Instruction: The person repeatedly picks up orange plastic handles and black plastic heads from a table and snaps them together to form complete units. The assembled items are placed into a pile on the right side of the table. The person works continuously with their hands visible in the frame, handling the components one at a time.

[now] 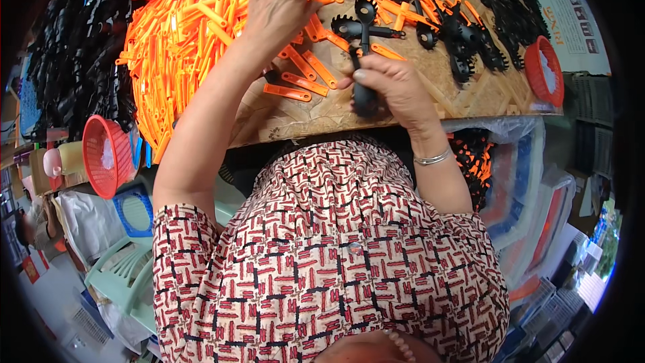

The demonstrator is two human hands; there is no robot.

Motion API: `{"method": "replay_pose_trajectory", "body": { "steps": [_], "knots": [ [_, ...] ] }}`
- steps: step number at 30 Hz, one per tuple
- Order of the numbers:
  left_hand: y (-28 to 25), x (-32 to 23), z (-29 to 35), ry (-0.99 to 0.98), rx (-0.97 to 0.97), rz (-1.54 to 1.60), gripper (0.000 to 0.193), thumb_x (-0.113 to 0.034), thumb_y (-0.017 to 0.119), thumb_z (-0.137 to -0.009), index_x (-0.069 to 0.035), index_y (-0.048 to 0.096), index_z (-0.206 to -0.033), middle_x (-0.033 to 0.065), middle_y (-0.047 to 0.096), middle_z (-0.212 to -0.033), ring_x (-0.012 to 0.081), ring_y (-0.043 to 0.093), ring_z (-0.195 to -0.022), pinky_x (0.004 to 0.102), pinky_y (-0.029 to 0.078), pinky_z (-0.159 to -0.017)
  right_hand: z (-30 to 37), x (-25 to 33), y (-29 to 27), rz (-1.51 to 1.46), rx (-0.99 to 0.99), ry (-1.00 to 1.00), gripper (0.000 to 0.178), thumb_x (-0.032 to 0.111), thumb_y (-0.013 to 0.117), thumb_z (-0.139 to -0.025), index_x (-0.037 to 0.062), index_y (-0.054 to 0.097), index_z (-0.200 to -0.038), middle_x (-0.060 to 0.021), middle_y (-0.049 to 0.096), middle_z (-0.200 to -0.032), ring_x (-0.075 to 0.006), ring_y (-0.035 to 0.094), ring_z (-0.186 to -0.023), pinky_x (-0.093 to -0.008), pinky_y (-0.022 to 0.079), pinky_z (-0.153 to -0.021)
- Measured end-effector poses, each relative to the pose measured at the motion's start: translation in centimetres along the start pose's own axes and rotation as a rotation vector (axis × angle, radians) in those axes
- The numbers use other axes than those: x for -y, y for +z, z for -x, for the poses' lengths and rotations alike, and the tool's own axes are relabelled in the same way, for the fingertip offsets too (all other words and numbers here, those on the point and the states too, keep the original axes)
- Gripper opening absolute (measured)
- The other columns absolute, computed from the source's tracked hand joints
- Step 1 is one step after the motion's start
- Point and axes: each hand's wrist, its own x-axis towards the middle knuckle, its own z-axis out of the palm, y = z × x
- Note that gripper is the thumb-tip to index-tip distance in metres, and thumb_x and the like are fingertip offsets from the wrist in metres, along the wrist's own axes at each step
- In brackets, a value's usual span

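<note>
Taking the woven tray (470, 97) as landmark, its near middle is mostly bare weave, crossed only by a few loose orange strips (301, 81), so a hand could pass there. Its far left is heaped with an orange pile (181, 27), and its far right is crowded with black toothed-wheel tools (484, 20). A red basket (544, 70) blocks its right rim.
</note>
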Motion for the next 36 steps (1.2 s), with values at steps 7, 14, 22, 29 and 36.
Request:
{"method": "replay_pose_trajectory", "body": {
  "steps": [7, 14, 22, 29, 36],
  "knots": [
    [2.4, 2.5, -2.5, -0.091, 0.212, 0.213, 0.025, -0.019, 0.07, -0.094, -0.006, 0.069, -0.114, 0.0094, 0.068, -0.095, 0.0267, 0.068, -0.084, 0.0396, 0.057, -0.074, 0.2, -0.2, 1.6, -0.083, -0.043, 0.036, 0.022, 0.014, 0.059, -0.104, -0.0043, 0.068, -0.11, -0.0085, 0.075, -0.097, -0.0076, 0.067, -0.077, -0.0232, 0.056, -0.071],
    [-6.5, -3.8, 3.6, -0.465, 0.093, 1.418, 0.032, -0.007, 0.077, -0.091, -0.003, 0.062, -0.12, 0.0083, 0.069, -0.099, 0.0157, 0.064, -0.082, 0.0298, 0.054, -0.081, 0.3, -1.1, 1.4, -0.11, 0.03, -0.012, 0.023, 0.014, 0.054, -0.106, -0.0041, 0.066, -0.112, -0.0109, 0.073, -0.089, -0.0114, 0.069, -0.075, -0.0247, 0.057, -0.07],
    [-7.1, -3.7, 6.5, -0.597, -0.021, 1.662, 0.023, -0.005, 0.076, -0.094, -0.002, 0.061, -0.111, 0.01, 0.071, -0.097, 0.0172, 0.073, -0.086, 0.0283, 0.06, -0.07, 0.5, -1.3, 2.3, 0.053, 0.008, -0.042, 0.022, 0.015, 0.058, -0.106, -0.0032, 0.071, -0.108, -0.0003, 0.065, -0.074, -0.0057, 0.06, -0.064, -0.0211, 0.049, -0.059],
    [-6.6, -4.5, 8.0, -0.574, 0.027, 1.512, 0.023, -0.001, 0.074, -0.094, -0.002, 0.06, -0.112, 0.0075, 0.071, -0.093, 0.014, 0.073, -0.083, 0.0257, 0.061, -0.068, 0.9, -0.2, 2.6, 0.144, -0.034, 0.009, 0.02, 0.017, 0.063, -0.104, 0.0, 0.072, -0.098, 0.0032, 0.061, -0.062, -0.0025, 0.056, -0.053, -0.0197, 0.045, -0.049],
    [-6.3, -4.3, 8.7, -0.53, 0.063, 1.331, 0.02, -0.006, 0.077, -0.093, -0.003, 0.062, -0.106, 0.0054, 0.072, -0.094, 0.0116, 0.072, -0.082, 0.0242, 0.058, -0.066, 0.9, -0.8, 2.2, 0.108, -0.003, 0.007, 0.02, 0.017, 0.064, -0.103, -0.0002, 0.072, -0.097, 0.0032, 0.06, -0.061, -0.0028, 0.054, -0.052, -0.0206, 0.043, -0.047]
  ]
}}
